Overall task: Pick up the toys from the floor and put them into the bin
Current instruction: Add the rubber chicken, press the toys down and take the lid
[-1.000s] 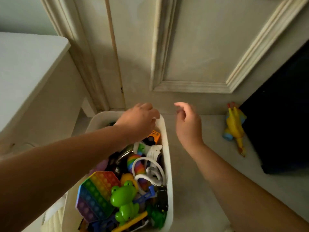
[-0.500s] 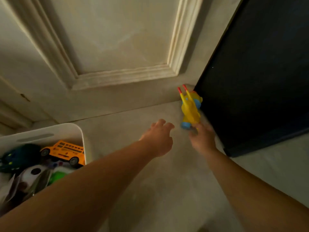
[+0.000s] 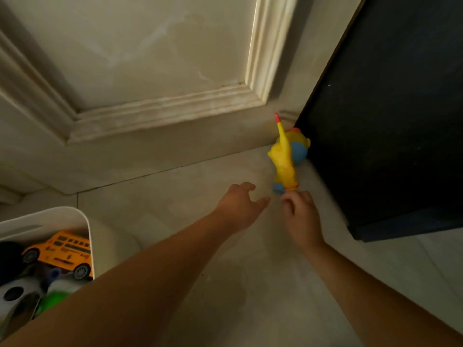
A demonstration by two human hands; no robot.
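A yellow rubber chicken [image 3: 283,159] with red-tipped legs stands up from the floor in the corner by the door. My right hand [image 3: 302,216] pinches its lower end with curled fingers. Behind the chicken lies a round yellow and blue toy [image 3: 299,150], partly hidden by it. My left hand [image 3: 239,205] hovers over the floor just left of the chicken, fingers spread, holding nothing. The white bin [image 3: 86,222] sits at the lower left with a yellow school bus [image 3: 62,251] and other toys inside.
A dark cabinet [image 3: 388,121] stands close on the right, its side against the toys. The panelled cream door [image 3: 162,71] closes off the far side. Pale floor tiles [image 3: 175,196] stretch between the bin and the corner.
My view swung right from the bin to the corner. Both hands reached toward the chicken. My right hand has closed on its lower end, and the toy now stands more upright.
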